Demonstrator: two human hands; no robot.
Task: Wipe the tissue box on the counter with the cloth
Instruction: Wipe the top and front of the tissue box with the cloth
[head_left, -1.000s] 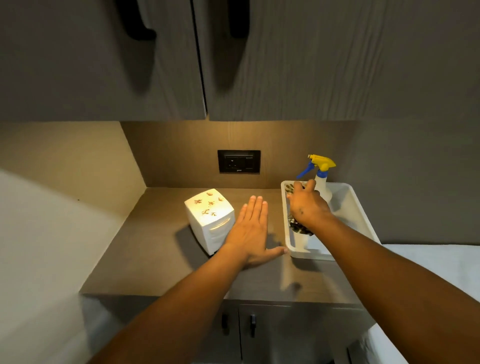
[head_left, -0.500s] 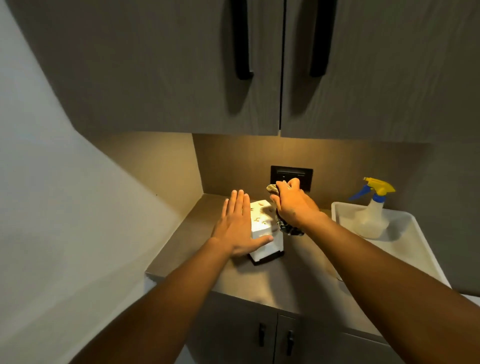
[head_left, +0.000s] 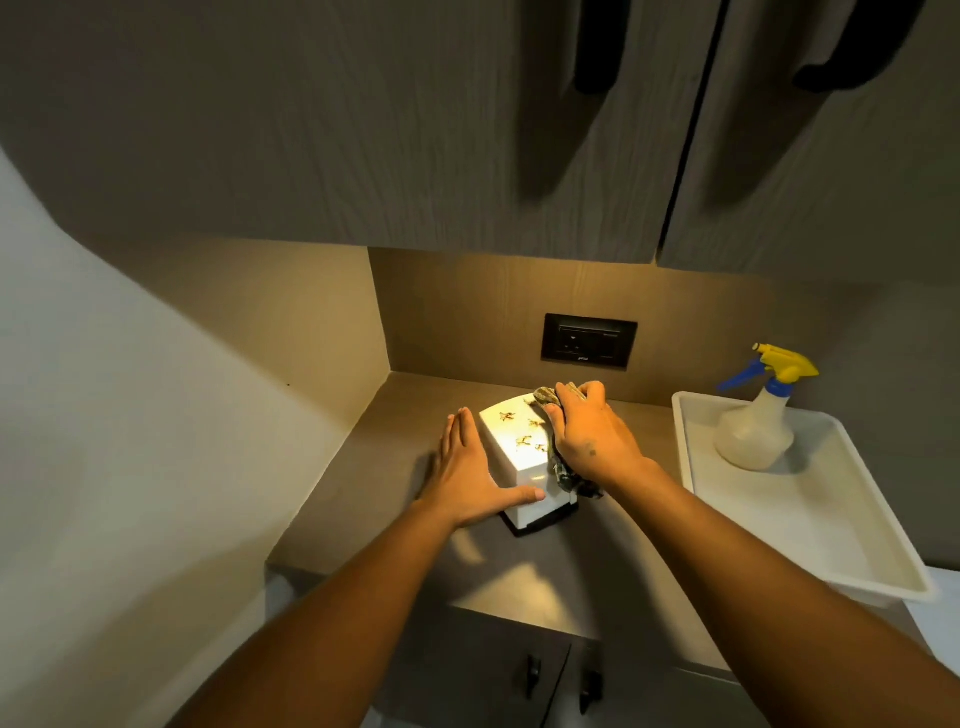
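A white tissue box (head_left: 514, 439) with small gold figures on top stands on the grey counter (head_left: 395, 467), near the back left corner. My left hand (head_left: 467, 473) lies flat against the box's left side, thumb across its front edge, steadying it. My right hand (head_left: 589, 434) presses a dark patterned cloth (head_left: 563, 475) onto the right part of the box's top. The cloth bunches out beyond my fingers at the far end and hangs down the box's right side. The box's right face is hidden by hand and cloth.
A white tray (head_left: 810, 525) sits on the counter to the right, holding a clear spray bottle (head_left: 758, 426) with a yellow and blue trigger. A black wall socket (head_left: 589, 341) is behind the box. Upper cabinets with black handles hang overhead; cabinet doors are below the counter edge.
My right hand took the cloth out of the tray and brought it left onto the box's top. My left hand went from the counter to the box's left side.
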